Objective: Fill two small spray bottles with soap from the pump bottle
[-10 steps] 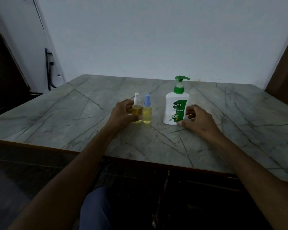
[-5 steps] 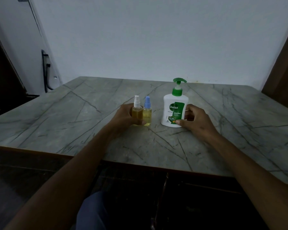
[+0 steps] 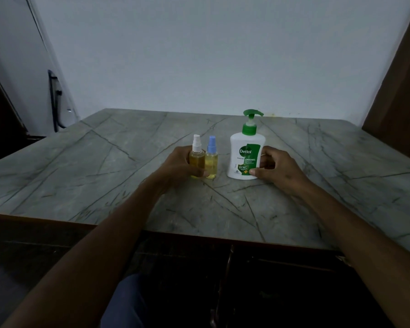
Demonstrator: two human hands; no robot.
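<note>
Two small clear spray bottles stand side by side on the marble table [image 3: 104, 176], both holding yellow liquid. The white-capped spray bottle [image 3: 196, 155] is on the left and the blue-capped spray bottle [image 3: 211, 159] touches it on the right. My left hand [image 3: 179, 168] grips the white-capped one, thumb across its front. To the right stands the white pump bottle [image 3: 245, 155] with a green pump and a green label. My right hand [image 3: 276, 170] holds its right side, thumb on the lower label.
A pale wall runs behind the table. A dark folded frame [image 3: 55, 102] leans in the left corner. A brown panel [image 3: 402, 91] rises at the right. The table's wooden front edge [image 3: 57, 222] is near my body, with dark space below.
The bottles and both hands keep the same hold on the table. Only the camera shifts slightly, so the scene sits a little differently in view.
</note>
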